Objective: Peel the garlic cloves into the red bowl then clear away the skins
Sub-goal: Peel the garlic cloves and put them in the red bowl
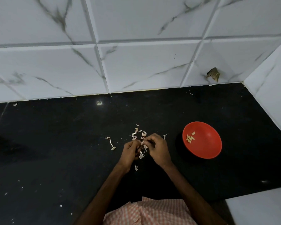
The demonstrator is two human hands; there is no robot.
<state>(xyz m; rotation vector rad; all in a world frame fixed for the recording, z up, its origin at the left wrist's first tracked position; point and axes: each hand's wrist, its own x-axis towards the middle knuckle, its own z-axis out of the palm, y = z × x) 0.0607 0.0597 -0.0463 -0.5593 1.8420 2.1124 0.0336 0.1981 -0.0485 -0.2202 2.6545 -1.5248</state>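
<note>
your left hand (129, 151) and right hand (158, 149) are together over the middle of the black bench (55, 143), fingers curled, fingertips meeting on a small pale garlic piece (142, 142). both hands pinch it; can't tell if it's clove or just skin, too small. loose skins (139, 133) lie scattered on the bench just beyond and under your hands, one more flake near your left wrist. a thin curved stalk (111, 144) lies left of the pile, apart from it. red bowl (212, 148) sits upright on the bench to the right of your right hand, near but not touching. a handful of peeled cloves (190, 138) lie inside it on the left side. marble-look tiled wall (136, 62) behind the bench. checked cloth (146, 211) at bottom edge, between your forearms.
</note>
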